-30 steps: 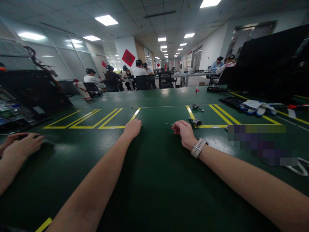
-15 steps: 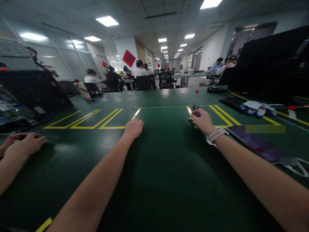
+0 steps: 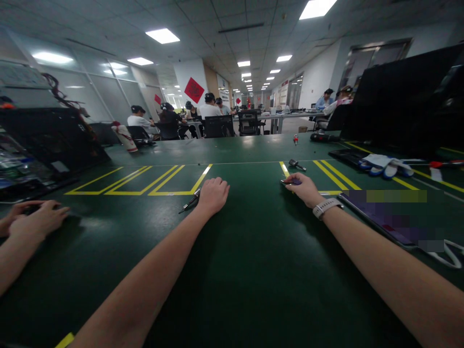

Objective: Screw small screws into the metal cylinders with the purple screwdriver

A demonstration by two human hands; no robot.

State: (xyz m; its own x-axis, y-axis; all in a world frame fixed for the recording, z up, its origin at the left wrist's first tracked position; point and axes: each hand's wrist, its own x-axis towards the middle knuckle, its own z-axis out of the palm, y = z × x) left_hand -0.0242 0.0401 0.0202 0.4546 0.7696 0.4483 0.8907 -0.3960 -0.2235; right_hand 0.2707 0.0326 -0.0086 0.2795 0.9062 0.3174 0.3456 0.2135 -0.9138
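Observation:
My left hand rests low over the green table, back up, its fingers curled inward with the tips hidden. From beside its wrist a dark pointed metal tool slants toward the lower left. Whether those fingers hold it cannot be made out. My right hand, with a watch on the wrist, pinches a small slim tool with a purple part and a metallic end, just above a yellow tape line. Just beyond that hand a short dark metal piece, like a chuck, lies on the table.
Yellow tape marks bays on the table. At the right lie a tablet-like device, white-and-blue gloves and a dark drill-like tool. A red-handled tool lies farther back. Another person's hands work at the left.
My left hand has shifted right, and the dark pointed tool now shows beside it. My right hand has moved slightly right and down, clear of the metal piece behind it.

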